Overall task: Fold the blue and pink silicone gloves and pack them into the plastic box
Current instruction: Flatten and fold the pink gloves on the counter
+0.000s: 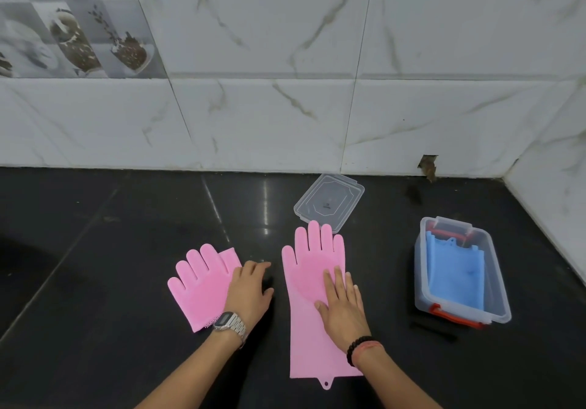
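A folded pink silicone glove [203, 281] lies on the black counter at left, fingers pointing away from me. My left hand [249, 291] rests flat on its right edge, fingers apart. A second pink glove [309, 281] lies flat and full length in the middle, cuff toward me. My right hand [344, 305] presses flat on its palm area. The clear plastic box [499, 285] with red latches stands at right and holds folded blue gloves [456, 277].
The clear lid [329, 201] lies behind the long pink glove, its near edge under the fingertips. The tiled wall [285, 107] rises at the back and at the right corner. Black counter [95, 266] stretches to the left.
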